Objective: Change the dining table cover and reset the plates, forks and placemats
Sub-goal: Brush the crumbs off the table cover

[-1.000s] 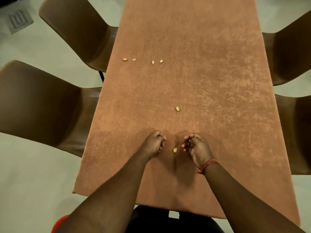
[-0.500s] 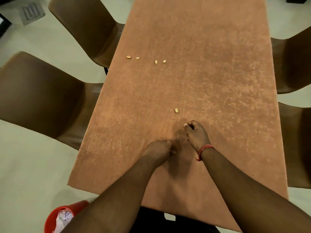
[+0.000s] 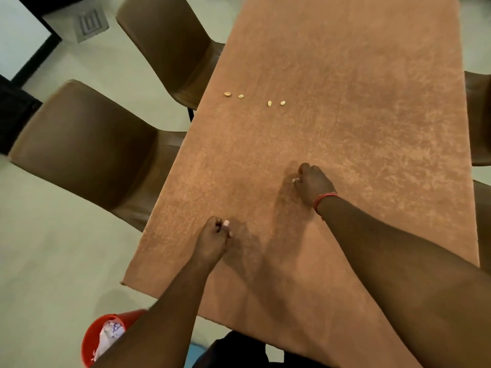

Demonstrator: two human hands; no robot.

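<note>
A rust-orange cover [image 3: 372, 123] lies flat over the long dining table. Several small yellow crumbs [image 3: 269, 103] sit in a loose row on it, towards the left edge. My left hand [image 3: 214, 240] hovers near the table's near left corner, with its fingers closed into a fist. My right hand [image 3: 314, 184], with a red thread at the wrist, rests on the cover in the middle. Its fingertips are pinched together where a crumb lay. Neither hand's crumb can be seen. No plates, forks or placemats are in view.
Two brown chairs [image 3: 79, 144] [image 3: 164, 43] stand along the left side, and parts of two more chairs [image 3: 481, 115] show on the right. A red bin [image 3: 93, 338] holding white rubbish stands on the floor by the near left corner.
My left hand closed over the near crumb and drew back to the left. My right hand reached forward and covered the middle crumb. Both crumbs are gone from sight.
</note>
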